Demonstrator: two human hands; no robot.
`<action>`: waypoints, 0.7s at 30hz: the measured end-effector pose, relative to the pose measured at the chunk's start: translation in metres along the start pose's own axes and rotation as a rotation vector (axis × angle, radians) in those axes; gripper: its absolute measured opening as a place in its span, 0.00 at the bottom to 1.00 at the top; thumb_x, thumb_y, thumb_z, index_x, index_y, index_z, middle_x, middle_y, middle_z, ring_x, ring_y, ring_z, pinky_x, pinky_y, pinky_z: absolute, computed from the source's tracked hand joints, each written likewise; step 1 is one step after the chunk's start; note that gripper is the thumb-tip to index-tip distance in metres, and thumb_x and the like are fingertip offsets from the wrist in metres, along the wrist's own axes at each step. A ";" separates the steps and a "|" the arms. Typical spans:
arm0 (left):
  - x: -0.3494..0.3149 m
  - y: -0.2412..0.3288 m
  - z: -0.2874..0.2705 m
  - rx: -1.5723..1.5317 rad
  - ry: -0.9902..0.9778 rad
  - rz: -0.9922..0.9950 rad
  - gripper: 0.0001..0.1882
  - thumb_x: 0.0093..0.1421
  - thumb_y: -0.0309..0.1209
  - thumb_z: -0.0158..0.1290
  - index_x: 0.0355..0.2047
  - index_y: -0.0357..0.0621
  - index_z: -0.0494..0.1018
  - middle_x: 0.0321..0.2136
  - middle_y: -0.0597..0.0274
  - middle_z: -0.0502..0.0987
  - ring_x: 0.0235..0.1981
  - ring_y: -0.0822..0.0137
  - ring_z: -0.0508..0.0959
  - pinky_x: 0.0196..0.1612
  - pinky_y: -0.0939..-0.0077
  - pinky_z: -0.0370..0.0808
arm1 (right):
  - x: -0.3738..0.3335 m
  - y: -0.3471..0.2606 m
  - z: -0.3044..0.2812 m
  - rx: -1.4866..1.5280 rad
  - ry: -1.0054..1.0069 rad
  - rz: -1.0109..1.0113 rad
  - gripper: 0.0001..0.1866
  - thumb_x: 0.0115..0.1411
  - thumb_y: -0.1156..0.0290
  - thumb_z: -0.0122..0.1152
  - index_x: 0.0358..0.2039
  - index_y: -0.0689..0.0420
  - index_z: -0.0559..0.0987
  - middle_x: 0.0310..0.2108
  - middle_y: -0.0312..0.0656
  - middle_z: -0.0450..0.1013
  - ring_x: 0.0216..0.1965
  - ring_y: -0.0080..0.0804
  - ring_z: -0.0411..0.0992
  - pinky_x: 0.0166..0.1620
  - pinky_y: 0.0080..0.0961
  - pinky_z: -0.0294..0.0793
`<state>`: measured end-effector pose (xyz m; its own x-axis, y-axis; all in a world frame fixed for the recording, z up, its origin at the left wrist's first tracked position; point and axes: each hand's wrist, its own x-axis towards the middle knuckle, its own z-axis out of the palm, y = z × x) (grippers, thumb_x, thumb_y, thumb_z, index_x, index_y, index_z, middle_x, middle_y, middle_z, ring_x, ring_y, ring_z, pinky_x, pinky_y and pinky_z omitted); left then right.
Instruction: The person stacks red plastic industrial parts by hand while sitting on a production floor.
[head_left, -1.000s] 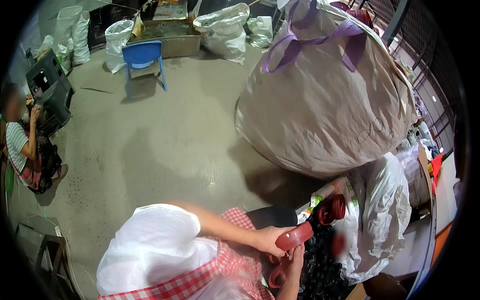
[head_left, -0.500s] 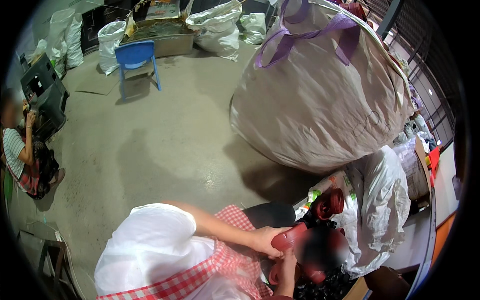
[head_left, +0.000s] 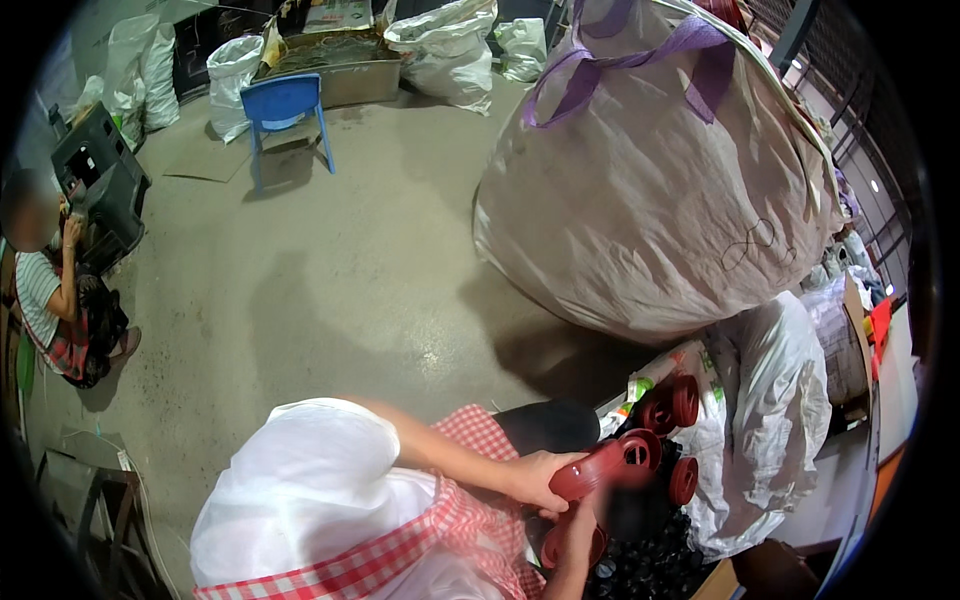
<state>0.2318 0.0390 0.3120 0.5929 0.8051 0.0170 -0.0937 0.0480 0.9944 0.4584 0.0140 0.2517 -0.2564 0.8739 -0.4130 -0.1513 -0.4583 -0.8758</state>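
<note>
My left hand (head_left: pixel 537 480) is closed around a dark red round plastic piece (head_left: pixel 588 472) with a ridged rim. From below, my right hand (head_left: pixel 574 533) meets the underside of that piece, its fingers closed; what they hold there is hidden by the hand and a blurred dark patch. Just beyond the held piece lies another dark red round part with a slotted opening (head_left: pixel 640 452). A red round part (head_left: pixel 684 481) and a red pair of rings (head_left: pixel 672 402) sit farther right. Many small black plastic pieces (head_left: pixel 645 565) are heaped under my hands.
A huge off-white sack (head_left: pixel 650 200) with purple straps stands ahead right, a crumpled white bag (head_left: pixel 775 400) nearer. A blue chair (head_left: pixel 283 105) and white sacks (head_left: pixel 233 80) are at the back. A person (head_left: pixel 60 290) sits at far left; a dark metal frame (head_left: pixel 105 520) stands lower left.
My view has shifted slightly, moving the scene a little rightward. The red piece stays in my left hand but is tilted differently. More red parts show beside it as the blurred patch shrinks.
</note>
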 end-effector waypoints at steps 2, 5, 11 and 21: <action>0.000 0.010 -0.005 -0.031 -0.025 -0.056 0.42 0.47 0.32 0.60 0.62 0.46 0.55 0.41 0.58 0.78 0.40 0.67 0.78 0.46 0.74 0.73 | 0.002 -0.005 0.008 0.068 0.005 -0.028 0.32 0.61 0.74 0.50 0.63 0.59 0.50 0.60 0.52 0.54 0.58 0.40 0.60 0.57 0.34 0.64; 0.001 -0.001 0.005 0.123 0.147 0.240 0.41 0.46 0.32 0.61 0.61 0.45 0.57 0.37 0.59 0.79 0.36 0.68 0.79 0.43 0.74 0.74 | -0.007 0.007 0.022 -0.409 0.212 -0.427 0.29 0.66 0.66 0.47 0.63 0.59 0.51 0.58 0.50 0.57 0.56 0.38 0.62 0.55 0.33 0.66; -0.002 0.003 0.011 0.083 0.142 0.266 0.43 0.42 0.35 0.61 0.59 0.39 0.57 0.41 0.48 0.76 0.45 0.58 0.77 0.49 0.69 0.72 | -0.025 -0.005 0.047 -0.511 0.437 -0.467 0.21 0.60 0.77 0.51 0.54 0.67 0.66 0.49 0.48 0.68 0.50 0.37 0.68 0.52 0.28 0.67; 0.032 -0.008 -0.005 0.679 0.075 0.258 0.55 0.36 0.51 0.66 0.60 0.38 0.53 0.57 0.44 0.59 0.57 0.44 0.61 0.52 0.44 0.56 | -0.037 0.031 -0.011 -0.482 0.719 -0.588 0.42 0.48 0.77 0.63 0.63 0.62 0.55 0.52 0.41 0.63 0.48 0.31 0.65 0.50 0.24 0.66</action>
<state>0.2471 0.0674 0.3038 0.5604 0.7808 0.2762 0.3081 -0.5061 0.8056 0.4737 -0.0311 0.2367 0.3867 0.9008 0.1975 0.3692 0.0450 -0.9283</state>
